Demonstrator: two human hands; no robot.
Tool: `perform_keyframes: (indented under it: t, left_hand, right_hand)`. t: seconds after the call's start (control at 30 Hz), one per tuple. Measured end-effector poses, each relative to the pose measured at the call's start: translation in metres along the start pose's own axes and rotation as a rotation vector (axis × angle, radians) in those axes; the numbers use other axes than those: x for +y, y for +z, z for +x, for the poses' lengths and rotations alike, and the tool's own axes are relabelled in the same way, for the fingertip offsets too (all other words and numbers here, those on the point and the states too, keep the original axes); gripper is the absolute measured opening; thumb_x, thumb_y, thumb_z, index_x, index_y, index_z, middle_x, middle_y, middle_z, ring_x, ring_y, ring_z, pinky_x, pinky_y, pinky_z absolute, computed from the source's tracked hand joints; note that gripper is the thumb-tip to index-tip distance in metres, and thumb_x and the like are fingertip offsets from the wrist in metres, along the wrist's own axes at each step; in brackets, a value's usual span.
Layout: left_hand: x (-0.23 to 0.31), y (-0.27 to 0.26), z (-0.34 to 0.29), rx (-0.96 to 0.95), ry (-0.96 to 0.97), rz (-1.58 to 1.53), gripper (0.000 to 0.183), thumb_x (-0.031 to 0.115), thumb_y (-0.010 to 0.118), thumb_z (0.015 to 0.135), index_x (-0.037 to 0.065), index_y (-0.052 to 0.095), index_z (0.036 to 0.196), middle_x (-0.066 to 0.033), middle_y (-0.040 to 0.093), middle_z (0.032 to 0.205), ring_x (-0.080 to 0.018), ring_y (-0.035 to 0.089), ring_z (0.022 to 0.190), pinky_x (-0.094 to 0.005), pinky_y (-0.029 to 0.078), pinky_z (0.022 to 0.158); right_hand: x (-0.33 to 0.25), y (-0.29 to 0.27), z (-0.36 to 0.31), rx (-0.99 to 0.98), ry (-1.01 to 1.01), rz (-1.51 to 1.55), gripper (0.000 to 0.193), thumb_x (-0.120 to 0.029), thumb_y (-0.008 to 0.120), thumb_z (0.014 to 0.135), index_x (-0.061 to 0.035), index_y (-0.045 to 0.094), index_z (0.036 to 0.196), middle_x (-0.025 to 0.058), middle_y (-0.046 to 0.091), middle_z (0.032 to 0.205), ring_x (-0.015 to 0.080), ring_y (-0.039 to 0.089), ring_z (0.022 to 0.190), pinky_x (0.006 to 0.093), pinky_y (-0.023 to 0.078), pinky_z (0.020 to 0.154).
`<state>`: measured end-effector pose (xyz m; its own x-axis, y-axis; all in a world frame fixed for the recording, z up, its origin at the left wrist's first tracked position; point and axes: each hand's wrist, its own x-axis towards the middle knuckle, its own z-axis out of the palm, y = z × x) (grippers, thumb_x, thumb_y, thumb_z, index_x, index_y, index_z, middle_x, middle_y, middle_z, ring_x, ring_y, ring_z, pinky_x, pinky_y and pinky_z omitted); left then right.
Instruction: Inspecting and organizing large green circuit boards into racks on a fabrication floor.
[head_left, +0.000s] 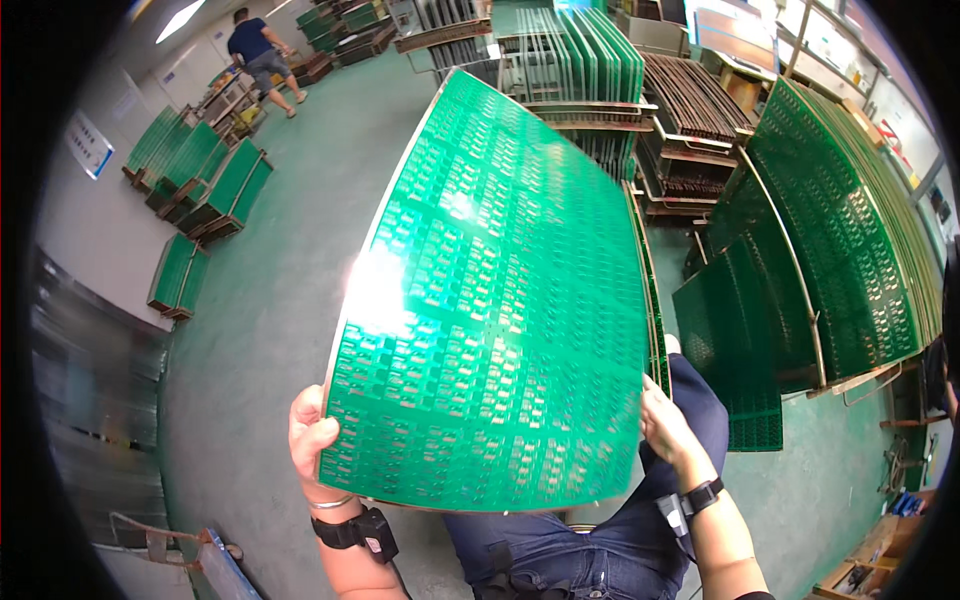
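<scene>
Above the floor (270,350) shines a green, densely patterned panel (495,310).

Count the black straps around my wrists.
2: the left black strap, below your left hand, and the right black strap, below your right hand. Neither is fully hidden.

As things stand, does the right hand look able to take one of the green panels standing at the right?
Probably not: the right hand is busy at the edge of the large green panel, and the standing panels are apart, farther right.
</scene>
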<state>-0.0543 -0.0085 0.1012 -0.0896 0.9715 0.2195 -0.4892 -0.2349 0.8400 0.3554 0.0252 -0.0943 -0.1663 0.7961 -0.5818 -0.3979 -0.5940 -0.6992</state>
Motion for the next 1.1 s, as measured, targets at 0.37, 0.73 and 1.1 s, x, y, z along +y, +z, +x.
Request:
perform_keyframes:
  t: [0.37, 0.73, 1.1]
  left_hand:
    - [-0.044, -0.032, -0.044, 0.211, -0.084, -0.35, 0.041, 0.039, 0.041, 0.095, 0.005, 0.056, 0.112, -0.0077, 0.061, 0.11, -0.0226, 0.058, 0.096, -0.036, 0.049, 0.082]
    - [-0.118, 0.018, -0.089, 0.416, -0.312, -0.462, 0.043, 0.033, 0.049, 0.094, 0.007, 0.046, 0.128, -0.0068, 0.053, 0.125, -0.0239, 0.05, 0.114, -0.0449, 0.043, 0.096]
    - [-0.065, -0.042, -0.067, 0.521, -0.124, -0.049, 0.017, 0.013, 0.049, 0.095, 0.003, 0.056, 0.107, -0.0058, 0.064, 0.099, -0.0133, 0.062, 0.086, -0.0279, 0.051, 0.076]
  right_hand:
    - [-0.028, 0.019, -0.056, -0.3, -0.299, 0.409, 0.049, -0.021, 0.06, 0.089, -0.0009, 0.042, 0.13, 0.0141, 0.055, 0.123, 0.027, 0.057, 0.107, 0.0423, 0.05, 0.09]
    - [-0.024, 0.002, -0.096, -0.245, -0.394, 0.336, 0.046, -0.016, 0.061, 0.088, -0.0025, 0.043, 0.128, 0.0105, 0.053, 0.125, 0.0259, 0.053, 0.112, 0.0428, 0.045, 0.094]
    - [-0.069, -0.099, -0.158, -0.011, -0.765, 0.262, 0.036, -0.011, 0.047, 0.092, -0.0001, 0.044, 0.127, 0.0125, 0.055, 0.124, 0.024, 0.055, 0.111, 0.039, 0.045, 0.095]
